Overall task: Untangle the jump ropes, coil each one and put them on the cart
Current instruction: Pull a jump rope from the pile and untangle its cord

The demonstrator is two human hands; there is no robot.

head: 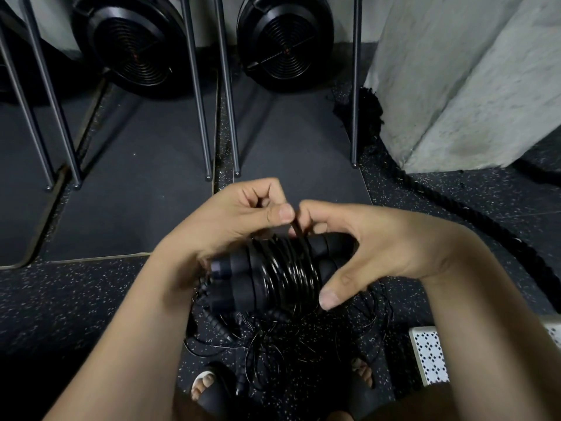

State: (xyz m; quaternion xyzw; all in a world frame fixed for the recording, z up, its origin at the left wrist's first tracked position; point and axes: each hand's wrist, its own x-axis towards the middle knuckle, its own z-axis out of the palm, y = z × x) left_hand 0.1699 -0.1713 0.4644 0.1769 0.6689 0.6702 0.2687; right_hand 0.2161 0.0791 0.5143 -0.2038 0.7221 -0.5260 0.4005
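Bare and close to the lens, the left forearm [130, 329] and right forearm [473, 314] rise from the bottom edge and meet at the centre of the frame. Beneath them spreads a dark speckled floor [76, 299], with black mats [136, 177] laid across the upper middle. A pale concrete pillar [470, 71] fills the upper right. Two round black fan housings [136, 41] sit along the top edge, and thin metal legs [197, 86] slant down onto the mats. A thick black braided rope [485, 220] curves along the floor from the pillar's foot toward the right edge.

At centre, the right hand [358, 247] grips the right end of a jump rope [285, 268], its fingers curled over the top and its thumb pressed against the front. This jump rope is held in the air: two black handles side by side with glossy black cord wound round them in tight turns. The left hand [239, 217] pinches one strand of that cord between thumb and forefinger, just above the coil.

Directly below, a tangle of ropes [288, 338] lies loose on the floor. A white perforated panel [429, 357] shows at lower right. Two feet in black sandals [209, 390] stand at the bottom, either side of the tangle.
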